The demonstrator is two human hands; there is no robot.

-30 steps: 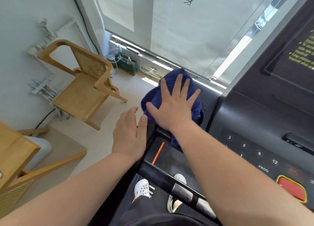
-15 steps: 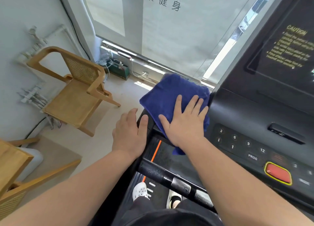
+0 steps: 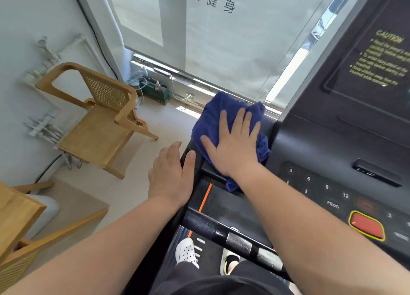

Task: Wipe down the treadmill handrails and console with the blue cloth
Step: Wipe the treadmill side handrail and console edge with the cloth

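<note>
The blue cloth (image 3: 213, 119) lies bunched on the black top surface at the left end of the treadmill console (image 3: 328, 152). My right hand (image 3: 234, 142) presses flat on the cloth with fingers spread and straight. My left hand (image 3: 172, 175) rests flat on the left edge of the treadmill frame, just left of the cloth, fingers together and straight. A black front handrail (image 3: 224, 232) with metal grip sensors runs below my right forearm. The console shows number keys, a PROG label and a red stop button (image 3: 367, 226).
A wooden chair (image 3: 97, 119) stands on the pale floor to the left, by the wall. Another wooden chair (image 3: 20, 232) fills the lower left corner. A window with a white blind is ahead, cables and a green box (image 3: 155, 90) at its base. My shoes (image 3: 187, 252) stand on the belt.
My right hand has slid the cloth back toward the left, away from the console's side, and the cloth has bunched up. My left hand has stayed in place.
</note>
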